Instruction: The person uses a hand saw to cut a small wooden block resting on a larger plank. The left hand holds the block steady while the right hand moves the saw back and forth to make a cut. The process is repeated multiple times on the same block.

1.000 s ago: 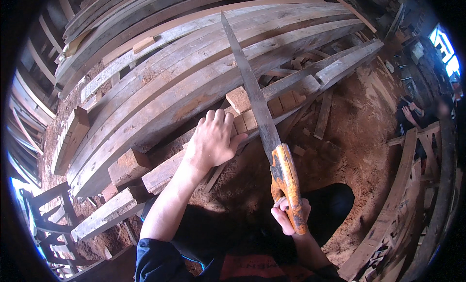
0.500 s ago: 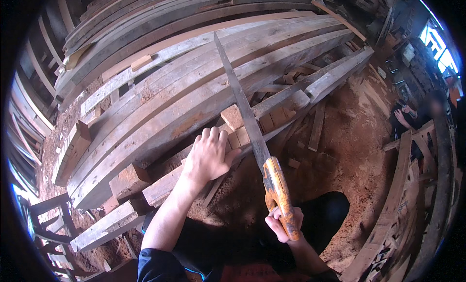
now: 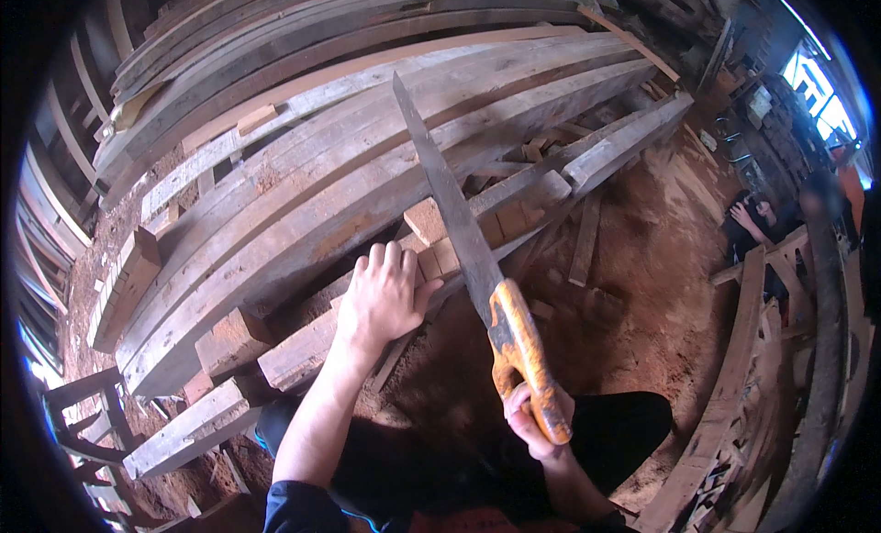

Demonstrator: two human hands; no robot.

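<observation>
My right hand [image 3: 537, 418] is closed round the yellow, worn handle of a handsaw [image 3: 451, 198]. Its long blade points up and away to the left, crossing a notched wooden beam [image 3: 500, 228]. Beside the blade, my left hand [image 3: 378, 294] lies over the same beam, its fingers curled over the far edge and the thumb stretched toward the saw. A small light wood block [image 3: 425, 223] sits just past my left fingertips, against the blade. Several evenly spaced cuts show in the beam to the right of the blade. Whether the saw's teeth touch the wood is hard to tell.
Long timber beams [image 3: 303, 221] lie side by side beyond the work. A notched short block [image 3: 126, 281] stands at left. Reddish dirt floor [image 3: 633, 322] stretches to the right, with stacked planks [image 3: 725, 395] at its edge. Another person's hand [image 3: 748, 223] shows at far right.
The saw handle has moved up a little relative to my knee, and the blade has slid slightly forward. My left hand stays on the beam. The whole view has shifted slightly.
</observation>
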